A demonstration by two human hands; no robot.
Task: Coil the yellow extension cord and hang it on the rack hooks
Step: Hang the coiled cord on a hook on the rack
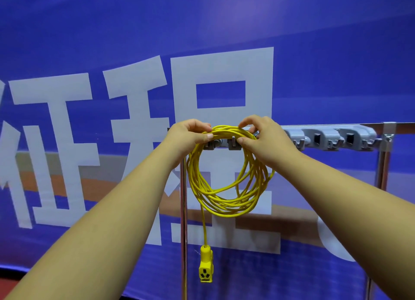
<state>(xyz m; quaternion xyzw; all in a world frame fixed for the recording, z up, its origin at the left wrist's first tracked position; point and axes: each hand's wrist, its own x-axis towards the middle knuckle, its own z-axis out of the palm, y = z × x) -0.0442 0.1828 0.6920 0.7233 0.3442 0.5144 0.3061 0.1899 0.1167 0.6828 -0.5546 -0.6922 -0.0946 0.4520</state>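
**Yellow coil held at the rack hooks by both hands**

The yellow extension cord (pixel 224 207) is gathered into a loose round coil of many thin strands. They are bunched tightly at the top and spread apart toward the bottom. One strand drops straight down from the coil's left side and ends in a chunky yellow socket (pixel 205 267), which hangs free with its slotted face turned toward the camera.

The top of the coil sits against the left end of the grey rack (pixel 336 138), right at two small metal hooks (pixel 233 142). The left hand (pixel 190 134) pinches the bundle at its upper left between thumb and curled fingers. The right hand (pixel 262 135) grips the upper right the same way, its thumb just beside one hook.

The hands and strands cover the spot where cord meets hook. The bundle seems to lie over the hooks, but it is hard to tell whether they carry it. The cord's other end is not visible. The rack's left tip is hidden behind the left hand. A shiny upright pole (pixel 183 209) runs down behind the coil, cut off at the bottom edge. Far behind hangs a blue banner (pixel 89 41) with large white characters.
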